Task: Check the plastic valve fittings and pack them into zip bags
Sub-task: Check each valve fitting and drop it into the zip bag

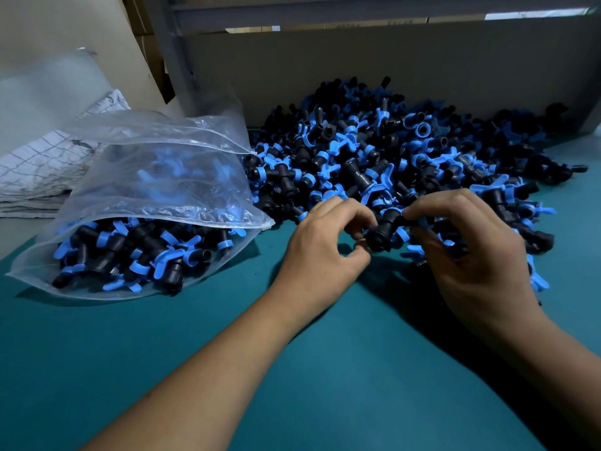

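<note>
A work surface covered in teal material, the desk (227, 369), fills the lower field. Along its far edge stands a grey-brown backboard (390, 66), plain and upright, shadowed toward the right. Above the board runs a grey metal rail (325, 13), joined at the left to a slanting grey metal post (172, 60). Cardboard sheets (65, 27) lean at upper left. A folded cloth with a grid pattern (39, 164) lies at the left margin (partly veiled by clear plastic film). Light falls from above, casting dark shadows on the desk.
</note>
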A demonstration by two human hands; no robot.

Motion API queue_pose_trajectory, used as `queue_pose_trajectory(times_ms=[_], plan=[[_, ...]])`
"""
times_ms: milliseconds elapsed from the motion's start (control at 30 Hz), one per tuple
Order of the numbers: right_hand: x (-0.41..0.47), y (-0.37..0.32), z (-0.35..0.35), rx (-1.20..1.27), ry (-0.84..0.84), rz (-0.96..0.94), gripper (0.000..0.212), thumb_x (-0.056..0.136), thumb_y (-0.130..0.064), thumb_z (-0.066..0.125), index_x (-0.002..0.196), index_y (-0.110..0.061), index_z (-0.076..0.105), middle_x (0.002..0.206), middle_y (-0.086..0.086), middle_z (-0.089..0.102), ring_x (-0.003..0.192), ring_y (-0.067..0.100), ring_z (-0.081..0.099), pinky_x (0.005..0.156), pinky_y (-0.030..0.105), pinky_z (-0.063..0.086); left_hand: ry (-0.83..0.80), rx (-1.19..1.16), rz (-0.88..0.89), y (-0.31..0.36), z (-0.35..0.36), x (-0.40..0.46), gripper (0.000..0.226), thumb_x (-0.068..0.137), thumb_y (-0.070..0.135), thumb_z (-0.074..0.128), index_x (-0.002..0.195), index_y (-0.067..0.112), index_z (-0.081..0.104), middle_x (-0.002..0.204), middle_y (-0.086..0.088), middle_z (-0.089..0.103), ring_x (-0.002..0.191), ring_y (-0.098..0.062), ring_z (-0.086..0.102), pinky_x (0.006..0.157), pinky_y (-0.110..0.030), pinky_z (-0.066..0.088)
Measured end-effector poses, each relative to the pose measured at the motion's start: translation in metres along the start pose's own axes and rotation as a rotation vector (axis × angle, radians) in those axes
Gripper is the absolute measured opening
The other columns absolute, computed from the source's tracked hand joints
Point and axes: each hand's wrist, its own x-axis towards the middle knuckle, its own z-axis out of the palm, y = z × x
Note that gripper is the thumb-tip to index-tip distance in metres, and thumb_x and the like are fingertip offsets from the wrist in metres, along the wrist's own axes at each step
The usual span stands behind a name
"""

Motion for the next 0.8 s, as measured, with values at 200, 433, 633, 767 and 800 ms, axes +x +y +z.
queue_pose_trajectory(times_ms=[200,433,633,767,800], plan=[[-0.0010,-0.0001,0.0023,-0.038,0.026,-0.076,0.023,0.092,0.016,0.070,0.089,-0.005,0.078,0.105,0.003,0.071,0.098,0.028,0.069,0.082,0.040,0.055,0.072,0.095,0.022,-0.0055,0.0023,0.0009,0.033,0.081,-0.003,0.071,0.102,0.022,0.070,0.095,0.007,0.059,0.096,-0.018,0.061,0.086,-0.041,0.052],[-0.0008,-0.0004,0.0018,0.050,0.041,-0.051,0.024,0.089,0.019,0.072,0.093,-0.004,0.078,0.108,0.005,0.071,0.103,0.019,0.070,0.090,0.033,0.057,0.001,0.150,-0.045,-0.0069,0.0018,0.0010,0.042,0.085,0.013,0.079,0.122,0.030,0.067,0.112,0.010,0.057,0.113,-0.014,0.056,0.094,-0.038,0.050],[-0.0014,0.0009,0.0035,-0.008,0.062,-0.027,0.026,0.089,0.014,0.075,0.107,-0.004,0.077,0.115,0.008,0.068,0.111,0.017,0.068,0.096,0.026,0.054,0.023,0.169,-0.076,-0.0043,0.0005,0.0003,0.036,0.091,0.011,0.072,0.122,0.027,0.072,0.106,0.007,0.065,0.107,-0.020,0.060,0.097,-0.047,0.049],[-0.0004,-0.0024,0.0044,0.035,0.086,0.055,0.015,0.100,-0.008,0.068,0.115,-0.008,0.070,0.111,0.001,0.065,0.103,0.000,0.064,0.089,0.012,0.050,0.050,0.166,-0.096,-0.0030,0.0018,-0.0005,0.028,0.090,0.016,0.065,0.115,0.027,0.072,0.095,0.011,0.063,0.099,-0.018,0.060,0.094,-0.048,0.049],[0.0003,-0.0035,0.0037,0.033,0.102,0.103,0.015,0.102,-0.015,0.064,0.116,-0.010,0.068,0.108,-0.001,0.065,0.096,-0.001,0.062,0.087,0.008,0.047,0.052,0.154,-0.102,-0.0037,0.0020,-0.0005,0.024,0.091,0.016,0.064,0.109,0.027,0.073,0.093,0.010,0.064,0.097,-0.018,0.060,0.092,-0.046,0.050]])
